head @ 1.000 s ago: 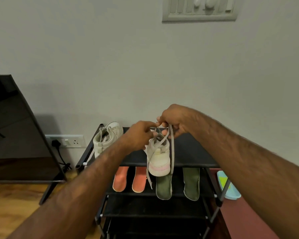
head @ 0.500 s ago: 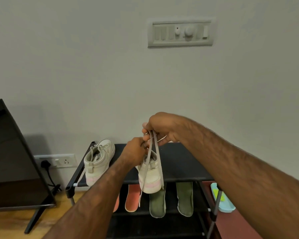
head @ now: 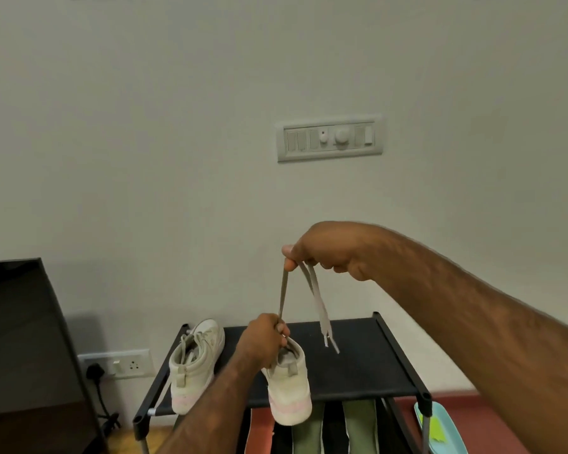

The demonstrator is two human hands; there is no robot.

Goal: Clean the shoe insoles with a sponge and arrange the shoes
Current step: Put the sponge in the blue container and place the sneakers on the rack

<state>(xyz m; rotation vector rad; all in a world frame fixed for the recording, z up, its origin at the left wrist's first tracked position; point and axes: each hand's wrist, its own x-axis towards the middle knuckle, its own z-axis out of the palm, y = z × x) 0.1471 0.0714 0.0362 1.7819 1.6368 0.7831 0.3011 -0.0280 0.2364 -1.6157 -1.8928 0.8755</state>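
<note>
Two white high-top shoes with pink heel stripes stand on the black shoe rack's top shelf [head: 358,362]. One shoe [head: 194,365] stands at the shelf's left end. My left hand [head: 266,342] grips the collar of the other shoe [head: 291,391] at the shelf's front edge and pinches the base of its lace. My right hand [head: 322,253] is raised above the shelf and pinches the grey shoelace [head: 315,296], whose loose ends hang down over the shelf. Orange insoles [head: 259,430] and green insoles [head: 358,424] lie on the shelf below.
A dark TV screen [head: 23,355] stands at the left, with a wall socket and black plug [head: 115,365] beside it. A switch panel [head: 328,137] is on the wall above. A light blue tray [head: 440,430] lies on the red floor to the right of the rack.
My right hand has pulled the lace upward and away from the shoe, so its ends now hang free. The camera has tilted up; my left hand stays on the shoe.
</note>
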